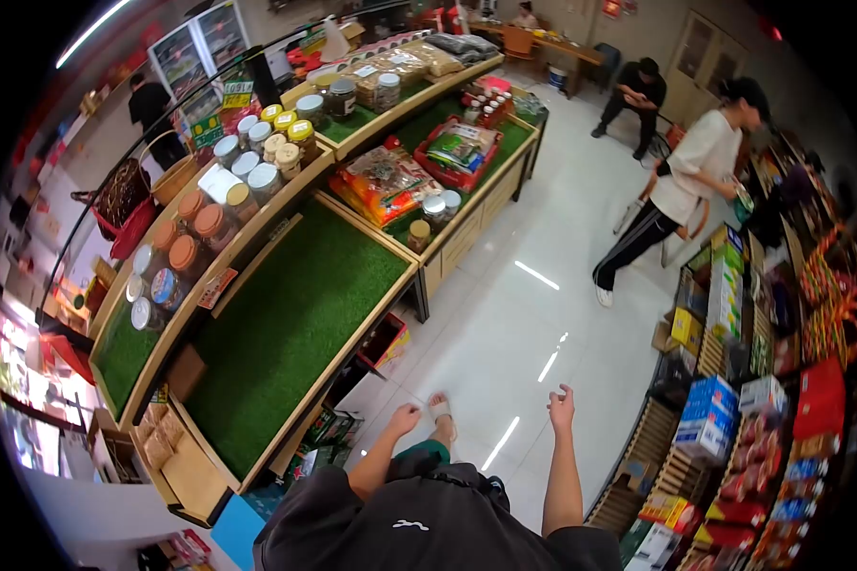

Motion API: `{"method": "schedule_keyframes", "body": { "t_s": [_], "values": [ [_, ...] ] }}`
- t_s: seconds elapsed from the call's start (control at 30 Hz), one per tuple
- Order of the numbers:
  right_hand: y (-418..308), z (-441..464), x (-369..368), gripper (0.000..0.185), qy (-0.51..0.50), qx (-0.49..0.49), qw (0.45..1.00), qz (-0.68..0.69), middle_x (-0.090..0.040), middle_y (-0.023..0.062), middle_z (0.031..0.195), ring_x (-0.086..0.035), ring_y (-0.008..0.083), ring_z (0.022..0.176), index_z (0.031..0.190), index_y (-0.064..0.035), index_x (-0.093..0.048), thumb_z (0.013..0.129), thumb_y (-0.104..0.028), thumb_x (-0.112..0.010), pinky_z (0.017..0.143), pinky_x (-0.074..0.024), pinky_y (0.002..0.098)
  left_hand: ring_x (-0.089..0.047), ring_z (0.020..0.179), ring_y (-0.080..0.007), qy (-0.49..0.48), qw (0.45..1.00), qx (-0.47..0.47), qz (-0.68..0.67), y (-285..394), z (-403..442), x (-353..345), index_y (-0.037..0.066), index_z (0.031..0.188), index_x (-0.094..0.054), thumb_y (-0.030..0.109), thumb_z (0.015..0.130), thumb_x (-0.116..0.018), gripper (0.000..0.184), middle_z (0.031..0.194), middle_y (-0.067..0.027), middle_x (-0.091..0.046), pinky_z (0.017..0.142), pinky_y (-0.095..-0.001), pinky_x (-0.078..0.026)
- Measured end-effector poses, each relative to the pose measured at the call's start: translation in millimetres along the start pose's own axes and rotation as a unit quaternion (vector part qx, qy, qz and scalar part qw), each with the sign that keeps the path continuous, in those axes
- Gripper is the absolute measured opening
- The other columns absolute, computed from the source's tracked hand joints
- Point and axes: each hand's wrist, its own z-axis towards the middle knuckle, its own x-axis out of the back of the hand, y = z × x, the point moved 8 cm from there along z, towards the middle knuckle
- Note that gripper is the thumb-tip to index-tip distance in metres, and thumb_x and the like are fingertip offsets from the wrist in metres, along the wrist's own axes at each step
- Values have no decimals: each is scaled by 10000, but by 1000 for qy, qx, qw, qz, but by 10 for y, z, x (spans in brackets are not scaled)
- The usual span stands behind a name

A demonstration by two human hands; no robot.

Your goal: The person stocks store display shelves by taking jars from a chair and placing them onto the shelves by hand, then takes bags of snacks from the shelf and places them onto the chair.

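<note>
My left hand (405, 419) hangs in front of my dark shirt, its fingers curled in, and nothing shows in it. It is nearest to the front edge of a display stand with green turf lining (295, 305), without touching it. My right hand (561, 406) is raised over the tiled floor, fingers apart and partly bent, holding nothing. On the stand's upper tier are several lidded jars (209, 224), some with orange lids. Farther along lie bagged foods (386, 181) and a red basket (459, 152) with packets in it.
Shelves with boxed and bagged goods (705, 419) run along my right. A person in a white shirt (700, 162) stands beside them, holding something. Another person in black (635, 100) sits at the back. A red box (384, 343) sits under the stand.
</note>
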Motion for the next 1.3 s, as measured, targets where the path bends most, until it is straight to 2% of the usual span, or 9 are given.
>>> {"method": "schedule_keyframes", "body": {
  "t_s": [0.07,0.27,0.4,0.47,0.57,0.67,0.8,0.97,1.3],
  "values": [
    [-414,296,-179,418,-4,55,998,-24,-602,111,833,-607,167,597,1225,-69,-456,839,-196,-556,461,-472,260,-576,1002,-365,18,990,134,35,-269,-135,296,11,1010,-619,334,798,-562,391,1057,-236,-605,863,-422,-458],
    [586,396,-736,312,-219,-214,952,-22,-618,113,856,-627,216,604,1102,-93,-532,855,-283,-544,444,-498,310,-628,771,-330,-6,913,398,-85,-1540,-528,541,-9,1043,-560,329,795,-517,421,896,-209,-611,603,-461,-519],
    [1416,103,-583,315,-176,-367,910,-80,-645,167,849,-628,264,557,1052,-5,-569,831,-229,-554,382,-485,346,-605,711,-293,114,844,483,-201,-1571,-478,807,22,1091,-537,345,820,-489,424,932,-168,-608,601,-488,-509],
    [1233,269,-560,338,-167,-384,900,-124,-649,173,865,-633,278,569,1048,27,-553,810,-212,-574,406,-502,371,-602,729,-285,142,835,475,-240,-1270,-253,910,40,1113,-533,353,820,-497,430,951,-150,-609,623,-475,-508],
    [1158,837,-604,353,-268,-206,931,-138,-641,186,903,-643,323,639,1068,39,-529,814,-204,-563,458,-513,398,-591,800,-245,137,855,417,-278,-775,366,1054,89,1169,-516,373,823,-517,447,997,-97,-612,668,-423,-499],
    [862,1458,-764,367,-159,-415,888,-118,-631,198,911,-636,327,636,1096,35,-508,822,-205,-545,466,-510,401,-582,766,-210,153,883,342,-284,-234,1160,1167,91,1107,-562,375,820,-528,405,979,-90,-618,650,-397,-492],
    [-4,2965,-1569,377,-207,-260,938,-95,-633,181,864,-621,245,565,1098,28,-508,812,-213,-556,398,-488,319,-592,842,-217,122,938,258,-196,636,2315,1276,57,1105,-586,358,830,-534,411,1011,-115,-622,717,-359,-495],
    [-1315,4266,-2850,375,-292,-214,932,6,-615,180,961,-637,265,713,1135,-12,-507,847,-252,-519,529,-538,349,-565,1068,-293,127,975,153,-99,1704,3317,1461,29,1154,-564,356,862,-522,440,1102,-179,-606,934,-346,-423],
    [-4657,4739,-4713,488,-491,-124,841,191,-573,141,1027,-600,253,821,1187,-49,-495,869,-420,-499,749,-502,346,-561,1041,-227,318,914,43,-248,3555,4054,2745,5,1243,-450,260,909,-538,429,1152,-143,-569,874,-318,-448]
  ]
}}
